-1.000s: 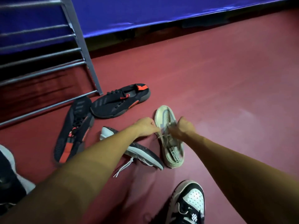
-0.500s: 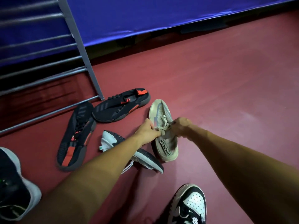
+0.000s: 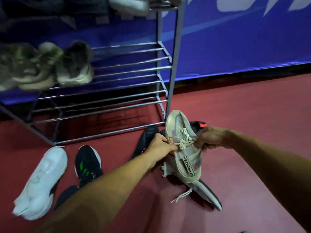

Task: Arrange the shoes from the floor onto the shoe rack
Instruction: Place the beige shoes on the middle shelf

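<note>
Both hands hold a beige mesh sneaker [image 3: 183,145] off the floor, toe pointing away. My left hand [image 3: 159,145] grips its left side at the laces. My right hand [image 3: 210,138] grips its right side. The grey metal shoe rack [image 3: 131,69] stands just beyond, with its lower right bars bare. Under the held shoe lies a dark sneaker with a white sole [image 3: 207,194]. Black and red sneakers [image 3: 148,137] are partly hidden behind my hands. A white sneaker [image 3: 42,182] and a black sneaker with green stripes [image 3: 87,163] lie at the left on the floor.
Greenish-grey sneakers [image 3: 50,66] sit on the rack's middle shelf at the left, and pale shoes [image 3: 129,5] on the top shelf. A blue banner wall [image 3: 244,39] runs behind. Red floor [image 3: 244,106] stretches to the right of the rack.
Both hands have lifted the beige sneaker off the floor and toward the rack. The view has tilted up and swung left, showing the rack shelves and two more shoes at the left.
</note>
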### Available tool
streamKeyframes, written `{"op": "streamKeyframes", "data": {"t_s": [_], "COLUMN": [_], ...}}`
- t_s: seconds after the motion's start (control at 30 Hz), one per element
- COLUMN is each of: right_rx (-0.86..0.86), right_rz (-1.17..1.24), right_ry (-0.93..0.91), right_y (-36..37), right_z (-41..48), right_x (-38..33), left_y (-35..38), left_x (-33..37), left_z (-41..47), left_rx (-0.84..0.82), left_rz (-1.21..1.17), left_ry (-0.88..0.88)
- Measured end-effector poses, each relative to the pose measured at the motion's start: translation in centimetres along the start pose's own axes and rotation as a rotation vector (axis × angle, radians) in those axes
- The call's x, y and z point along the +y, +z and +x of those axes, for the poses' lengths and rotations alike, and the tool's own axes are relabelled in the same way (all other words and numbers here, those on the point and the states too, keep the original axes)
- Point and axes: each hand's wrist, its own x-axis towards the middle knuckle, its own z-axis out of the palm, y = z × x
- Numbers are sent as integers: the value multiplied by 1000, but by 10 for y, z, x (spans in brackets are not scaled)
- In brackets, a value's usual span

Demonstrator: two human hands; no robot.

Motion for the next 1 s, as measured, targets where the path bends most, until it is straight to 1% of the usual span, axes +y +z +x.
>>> {"op": "streamKeyframes", "data": {"t_s": [0.07, 0.17, 0.23, 0.3, 0.4, 0.5, 0.57, 0.63, 0.8, 0.87, 0.93, 1.0], "right_rx": [-64, -169, -208, -206, -150, -117, -90, -47, 38, 89, 148, 246], "right_rz": [33, 47, 85, 114, 220, 215, 227, 297, 491, 526, 556, 604], "right_ry": [-67, -105, -118, -157, -222, -303, -337, -382, -461, -474, -474, -475], "right_y": [1, -2, -3, -2, -3, -10, -12, -10, 5, 11, 17, 22], "right_z": [-4, -13, -19, -26, -36, -43, -47, -46, -38, -36, -29, -20], "right_x": [-24, -62, -85, -107, -137, -170, -189, -203, -230, -239, -247, -253], "left_y": [-26, -65, -89, -112, -141, -165, -182, -196, -210, -212, -217, -220], "left_x": [5, 10, 15, 22, 35, 49, 63, 73, 80, 77, 71, 66], "left_z": [-8, -21, -31, -41, -52, -57, -61, -64, -71, -69, -66, -63], "left_rx": [26, 48, 67, 77, 87, 48, 59, 86, 69, 80, 112, 119], "left_rz": [-132, -282, -353, -397, -428, -543, -617, -648, -605, -581, -570, -547], "left_ry": [-31, -63, -24, 23, 111, 165, 199, 209, 209, 192, 165, 157]}}
